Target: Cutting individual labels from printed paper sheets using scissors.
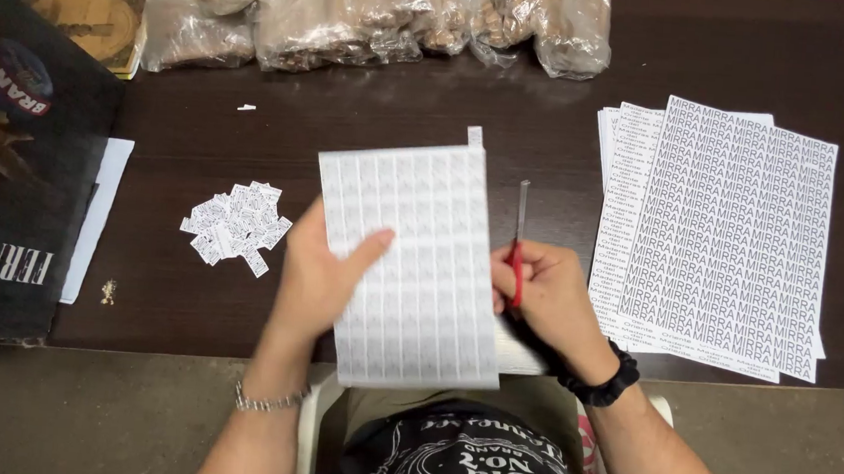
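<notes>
My left hand (324,274) holds a white sheet printed with a grid of small labels (410,256) above the dark table's front edge, thumb laid across its face. My right hand (548,297) grips red-handled scissors (518,250), blades pointing away from me, right beside the sheet's right edge. A narrow cut strip sticks up at the sheet's top right corner. A small pile of cut paper labels (234,222) lies on the table to the left of my left hand.
A stack of printed sheets (734,231) lies at the right of the dark wooden table (402,105). Clear plastic bags of brown items (360,6) sit at the back. A black printed cardboard box (16,165) stands at the left, with white paper under it.
</notes>
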